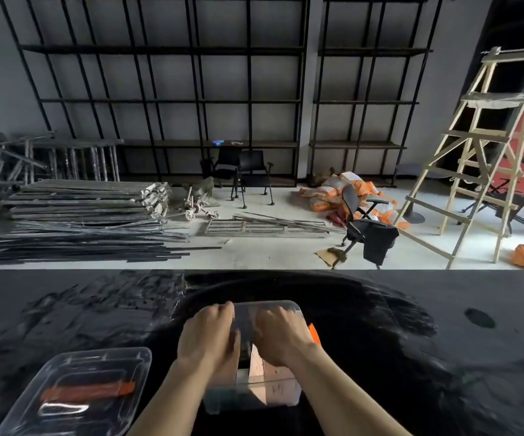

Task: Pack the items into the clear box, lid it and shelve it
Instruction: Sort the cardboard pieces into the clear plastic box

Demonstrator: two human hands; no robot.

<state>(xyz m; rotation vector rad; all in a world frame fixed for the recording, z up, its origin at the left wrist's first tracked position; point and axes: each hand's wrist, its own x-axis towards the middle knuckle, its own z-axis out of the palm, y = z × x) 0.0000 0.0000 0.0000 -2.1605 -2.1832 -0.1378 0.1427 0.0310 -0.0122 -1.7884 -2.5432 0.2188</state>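
The room was a messy work place with black shelves (166, 99) on the back wall and a wooden ladder (474, 146). The dark worktop (411, 325) held the clear box (254, 394) at the middle of its near edge. Both hands were down inside the box. I could not tell if the left hand (210, 335) or the right hand (281, 336) was gripping anything. The lid (78, 391) lay by the near left corner, its long side slanting away, closest to the left hand. That hand would probably fetch it.
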